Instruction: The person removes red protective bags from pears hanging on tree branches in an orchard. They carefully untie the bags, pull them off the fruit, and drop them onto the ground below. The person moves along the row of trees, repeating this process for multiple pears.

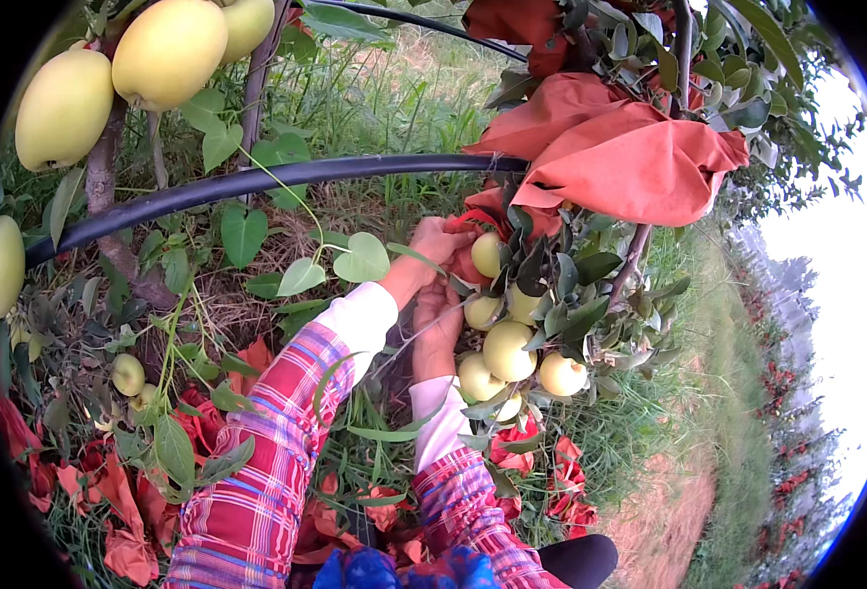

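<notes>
Near the picture's centre, my left hand pinches the edge of a red paper fruit bag beside a pale yellow-green apple. Just below it, my right hand is raised to the same bag's lower side, its fingers partly hidden; whether they grip the paper does not show. A cluster of bare apples hangs to the right of my right hand among dark leaves. Above the hands, large red paper bags cover part of the branch.
A black hose arches across above my arms. Large yellow apples hang at the upper left, and a leafy vine crosses near my left forearm. Discarded red paper bags lie in the grass below. A dirt path runs at the lower right.
</notes>
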`<state>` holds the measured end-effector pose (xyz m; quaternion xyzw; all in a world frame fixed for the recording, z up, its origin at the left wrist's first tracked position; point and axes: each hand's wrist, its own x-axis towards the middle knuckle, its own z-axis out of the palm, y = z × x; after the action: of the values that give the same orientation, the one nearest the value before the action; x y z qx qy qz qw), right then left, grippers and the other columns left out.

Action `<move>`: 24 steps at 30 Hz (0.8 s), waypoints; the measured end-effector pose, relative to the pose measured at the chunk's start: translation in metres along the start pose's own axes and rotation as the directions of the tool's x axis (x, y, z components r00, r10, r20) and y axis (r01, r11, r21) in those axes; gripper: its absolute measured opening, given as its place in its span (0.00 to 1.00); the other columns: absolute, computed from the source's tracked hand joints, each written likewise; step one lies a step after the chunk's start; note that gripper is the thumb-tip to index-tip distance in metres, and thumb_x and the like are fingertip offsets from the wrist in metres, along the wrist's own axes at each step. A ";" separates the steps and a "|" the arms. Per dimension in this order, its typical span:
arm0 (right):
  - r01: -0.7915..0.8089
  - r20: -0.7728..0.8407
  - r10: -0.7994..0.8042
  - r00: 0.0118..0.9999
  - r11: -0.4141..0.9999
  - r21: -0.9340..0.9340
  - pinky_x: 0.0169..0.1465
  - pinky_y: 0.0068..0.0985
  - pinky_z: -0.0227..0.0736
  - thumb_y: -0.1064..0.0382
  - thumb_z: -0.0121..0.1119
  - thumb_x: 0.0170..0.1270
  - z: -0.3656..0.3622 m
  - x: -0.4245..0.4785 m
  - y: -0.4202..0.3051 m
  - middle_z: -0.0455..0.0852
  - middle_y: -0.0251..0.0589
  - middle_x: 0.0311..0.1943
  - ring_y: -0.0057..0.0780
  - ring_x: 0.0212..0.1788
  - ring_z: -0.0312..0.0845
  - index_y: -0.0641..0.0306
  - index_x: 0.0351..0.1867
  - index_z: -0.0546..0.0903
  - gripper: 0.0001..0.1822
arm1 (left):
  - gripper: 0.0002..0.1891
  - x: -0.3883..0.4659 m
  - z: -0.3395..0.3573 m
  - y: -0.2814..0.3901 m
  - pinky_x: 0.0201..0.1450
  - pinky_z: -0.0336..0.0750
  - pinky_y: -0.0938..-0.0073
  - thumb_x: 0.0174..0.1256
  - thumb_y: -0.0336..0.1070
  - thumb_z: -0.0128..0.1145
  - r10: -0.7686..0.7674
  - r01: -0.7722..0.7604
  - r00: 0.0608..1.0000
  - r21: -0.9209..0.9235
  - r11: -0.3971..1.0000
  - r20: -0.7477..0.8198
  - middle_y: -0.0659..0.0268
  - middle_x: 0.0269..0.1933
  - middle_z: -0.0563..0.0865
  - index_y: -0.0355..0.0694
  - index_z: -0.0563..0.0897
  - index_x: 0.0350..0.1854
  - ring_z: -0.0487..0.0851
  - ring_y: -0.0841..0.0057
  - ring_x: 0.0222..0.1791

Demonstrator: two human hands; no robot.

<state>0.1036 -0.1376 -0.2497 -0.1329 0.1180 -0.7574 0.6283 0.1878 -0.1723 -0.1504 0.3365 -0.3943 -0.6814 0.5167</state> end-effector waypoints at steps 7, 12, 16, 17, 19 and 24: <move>-0.158 0.279 0.189 0.942 0.979 -0.130 0.59 0.27 0.66 0.71 0.60 0.60 0.011 -0.056 -0.010 0.78 0.34 0.36 0.26 0.38 0.75 0.62 0.47 0.76 0.13 | 0.11 0.032 -0.015 -0.014 0.37 0.75 0.59 0.56 0.44 0.59 0.583 -0.277 0.764 0.675 0.683 -0.276 0.50 0.34 0.83 0.47 0.86 0.36 0.82 0.51 0.35; -0.114 0.230 0.154 0.961 0.977 -0.178 0.63 0.32 0.64 0.69 0.61 0.61 -0.008 -0.100 -0.026 0.74 0.37 0.34 0.31 0.42 0.73 0.60 0.44 0.75 0.11 | 0.07 0.055 -0.027 -0.018 0.36 0.77 0.72 0.62 0.32 0.60 0.320 -0.438 0.836 -0.190 0.879 -0.446 0.62 0.36 0.87 0.39 0.83 0.40 0.86 0.70 0.36; -0.251 -0.010 0.265 0.964 0.898 -0.361 0.57 0.28 0.71 0.67 0.62 0.61 -0.041 -0.158 -0.046 0.76 0.36 0.35 0.30 0.41 0.74 0.63 0.42 0.76 0.10 | 0.05 0.045 -0.077 0.006 0.18 0.67 0.81 0.70 0.39 0.50 -0.151 -0.338 0.716 -0.528 0.779 -0.682 0.66 0.32 0.82 0.47 0.76 0.42 0.77 0.79 0.19; -0.355 -0.125 0.337 0.933 0.820 -0.449 0.51 0.25 0.73 0.67 0.62 0.61 -0.039 -0.175 -0.042 0.77 0.35 0.34 0.29 0.39 0.74 0.63 0.41 0.76 0.09 | 0.07 0.036 -0.108 0.001 0.21 0.70 0.77 0.70 0.40 0.50 -0.048 -0.403 0.768 -0.541 0.739 -0.638 0.65 0.34 0.82 0.47 0.76 0.44 0.78 0.76 0.22; -0.392 -0.137 0.530 0.837 0.406 -0.826 0.38 0.20 0.71 0.66 0.62 0.61 -0.074 -0.202 -0.053 0.78 0.31 0.30 0.24 0.33 0.75 0.63 0.40 0.77 0.08 | 0.09 0.021 -0.142 -0.026 0.25 0.75 0.71 0.70 0.42 0.49 0.118 -0.443 0.858 -0.604 0.662 -0.500 0.64 0.38 0.83 0.46 0.76 0.46 0.80 0.71 0.29; 0.000 -0.059 0.713 0.699 -0.083 -0.997 0.31 0.22 0.65 0.65 0.61 0.62 -0.001 -0.283 -0.135 0.76 0.33 0.26 0.17 0.27 0.70 0.67 0.39 0.77 0.09 | 0.15 -0.107 -0.080 -0.009 0.27 0.72 0.78 0.62 0.48 0.56 0.096 -0.076 0.995 -0.763 0.642 -0.019 0.63 0.34 0.79 0.41 0.76 0.36 0.73 0.75 0.28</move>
<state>0.0281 0.1658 -0.2193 -0.6744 0.4603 -0.1783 0.5492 0.2785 -0.0827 -0.1897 0.0609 -0.0930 -0.7625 0.6374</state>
